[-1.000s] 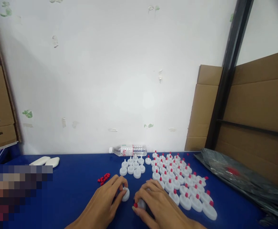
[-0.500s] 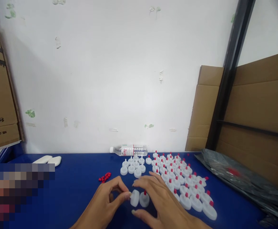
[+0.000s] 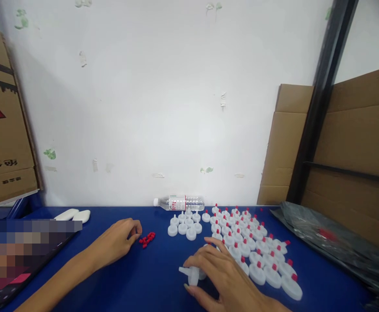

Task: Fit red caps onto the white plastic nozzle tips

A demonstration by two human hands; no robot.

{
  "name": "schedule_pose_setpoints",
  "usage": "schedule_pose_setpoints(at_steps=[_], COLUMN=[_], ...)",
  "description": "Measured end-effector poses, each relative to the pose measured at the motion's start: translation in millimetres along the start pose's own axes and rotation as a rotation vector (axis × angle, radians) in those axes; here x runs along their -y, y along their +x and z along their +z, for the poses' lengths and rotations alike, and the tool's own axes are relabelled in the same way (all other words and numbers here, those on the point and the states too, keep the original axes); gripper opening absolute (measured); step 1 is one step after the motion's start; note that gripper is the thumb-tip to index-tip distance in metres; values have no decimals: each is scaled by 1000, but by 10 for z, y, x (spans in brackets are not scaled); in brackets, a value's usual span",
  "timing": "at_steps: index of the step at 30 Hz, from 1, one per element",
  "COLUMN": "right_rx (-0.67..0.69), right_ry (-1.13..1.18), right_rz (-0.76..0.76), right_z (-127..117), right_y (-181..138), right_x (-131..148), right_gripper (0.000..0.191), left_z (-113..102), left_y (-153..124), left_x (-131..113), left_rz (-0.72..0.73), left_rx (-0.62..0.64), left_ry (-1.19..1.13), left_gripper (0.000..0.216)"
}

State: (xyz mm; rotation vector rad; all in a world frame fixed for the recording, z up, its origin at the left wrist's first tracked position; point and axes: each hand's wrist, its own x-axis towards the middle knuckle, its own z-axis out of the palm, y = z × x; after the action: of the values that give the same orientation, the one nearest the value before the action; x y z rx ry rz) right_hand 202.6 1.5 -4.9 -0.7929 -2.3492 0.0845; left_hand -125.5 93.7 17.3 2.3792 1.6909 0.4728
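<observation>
My right hand [image 3: 223, 271] grips a white nozzle cap [image 3: 193, 275] between thumb and fingers, its bare spout pointing left. Another white cap lies partly hidden behind those fingers. At the left, my left hand [image 3: 124, 238] is curled beside a small pile of red tips [image 3: 147, 239], thumb and forefinger close together. Whether anything is between them is hidden. Behind the right hand stand several white nozzle caps without tips [image 3: 183, 227]. To the right spreads a large group of white caps with red tips [image 3: 257, 274].
A clear water bottle [image 3: 184, 203] lies against the wall. A dark device [image 3: 40, 262] with a blurred screen and two white rounded objects [image 3: 81, 216] are on the left. Grey plastic bags [image 3: 325, 242] lie at the right, near cardboard [image 3: 354, 143]. A printed carton [image 3: 7, 130] stands at the left.
My left hand has let go of the white cap's spout and moved left to the red tips. My right hand now has the cap between its fingers.
</observation>
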Motion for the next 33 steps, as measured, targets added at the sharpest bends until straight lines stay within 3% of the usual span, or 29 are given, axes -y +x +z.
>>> schedule_pose_setpoints(at_steps=[8, 12, 16, 19, 23, 26, 33], right_rx=[30, 45, 39, 39, 29, 21, 65], right_ry=[4, 1, -5, 0, 6, 1, -15], right_rz=[24, 30, 38, 56, 70, 75, 94], right_z=[-35, -18, -5, -16, -23, -19, -64], right_y=[17, 15, 2, 0, 11, 18, 23], right_x=[22, 11, 8, 23, 38, 35, 52], right_gripper=[28, 27, 29, 31, 34, 33, 28], left_z=[14, -43, -132, -102, 99, 248, 401], left_y=[-27, -37, -124, -251, -381, -411, -422], left_x=[-22, -78, -352, -657, -919, -961, -976], left_rz=[-16, -27, 11, 132, 263, 241, 97], left_rx=[106, 52, -58, -59, -80, -71, 95], left_ry=[1, 19, -14, -132, -537, -640, -893], left_gripper=[16, 14, 18, 20, 26, 31, 26])
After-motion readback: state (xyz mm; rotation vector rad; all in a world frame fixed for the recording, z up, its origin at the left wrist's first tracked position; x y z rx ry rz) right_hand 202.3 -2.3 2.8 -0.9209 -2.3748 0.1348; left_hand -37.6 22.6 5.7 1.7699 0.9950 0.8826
